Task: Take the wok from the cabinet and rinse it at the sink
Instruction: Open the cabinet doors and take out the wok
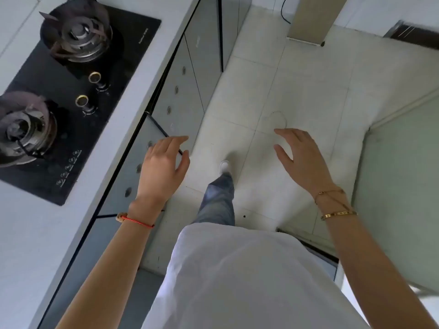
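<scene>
I look straight down past my white shirt at the kitchen floor. My left hand (164,165), with a red cord at the wrist, hovers with fingers spread at the outer edge of a grey cabinet door (133,167) below the counter. That door stands slightly ajar and has a row of round holes. My right hand (299,157), wearing gold bracelets, is spread over the floor and holds nothing. No wok or sink is in view, and the cabinet's inside is hidden.
A black two-burner gas hob (71,98) is set into the white countertop (35,233) on the left. More grey cabinet doors (187,91) run along below it. Pale floor tiles (308,91) lie ahead, with a beige upright unit (311,17) at the far end and a pale wall (401,186) to the right.
</scene>
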Demonstrator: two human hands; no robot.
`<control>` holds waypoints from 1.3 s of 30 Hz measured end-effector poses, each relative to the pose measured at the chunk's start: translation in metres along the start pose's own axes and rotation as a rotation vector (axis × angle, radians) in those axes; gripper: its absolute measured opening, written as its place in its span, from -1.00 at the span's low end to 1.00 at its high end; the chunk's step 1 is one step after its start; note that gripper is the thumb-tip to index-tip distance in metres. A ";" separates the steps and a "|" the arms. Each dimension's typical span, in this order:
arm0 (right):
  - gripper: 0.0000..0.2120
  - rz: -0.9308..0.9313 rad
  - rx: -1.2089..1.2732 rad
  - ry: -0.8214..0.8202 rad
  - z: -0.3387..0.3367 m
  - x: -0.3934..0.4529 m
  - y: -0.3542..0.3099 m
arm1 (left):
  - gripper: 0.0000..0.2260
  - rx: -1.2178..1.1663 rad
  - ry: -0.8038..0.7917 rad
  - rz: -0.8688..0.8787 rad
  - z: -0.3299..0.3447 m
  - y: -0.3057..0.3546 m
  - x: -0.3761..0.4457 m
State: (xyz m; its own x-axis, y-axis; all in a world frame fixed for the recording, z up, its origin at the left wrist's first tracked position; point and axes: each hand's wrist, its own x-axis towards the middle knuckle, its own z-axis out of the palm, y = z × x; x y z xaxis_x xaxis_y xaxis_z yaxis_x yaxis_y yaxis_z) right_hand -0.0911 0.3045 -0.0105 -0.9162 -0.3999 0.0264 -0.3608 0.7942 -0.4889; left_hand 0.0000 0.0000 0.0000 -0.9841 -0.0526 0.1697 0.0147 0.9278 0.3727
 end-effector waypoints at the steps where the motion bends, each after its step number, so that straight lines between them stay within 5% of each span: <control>1: -0.65 0.002 0.012 0.013 0.001 0.014 0.006 | -0.70 -0.025 0.008 0.000 0.005 -0.005 0.015; 20: -0.64 0.032 0.017 0.060 -0.045 0.370 0.093 | -0.72 -0.111 0.041 -0.039 0.048 -0.034 0.383; 39: -0.64 -0.412 -0.024 -0.211 -0.122 0.798 0.229 | -0.77 -0.028 0.263 -0.543 0.141 0.014 0.697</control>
State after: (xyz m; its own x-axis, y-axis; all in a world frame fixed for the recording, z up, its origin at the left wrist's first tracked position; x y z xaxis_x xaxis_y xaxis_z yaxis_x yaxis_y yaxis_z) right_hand -0.9257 0.2230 0.0053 -0.6409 -0.7668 0.0347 -0.6933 0.5590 -0.4548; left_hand -0.7109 0.0282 -0.0049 -0.7754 -0.6089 0.1674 -0.4693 0.7330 0.4925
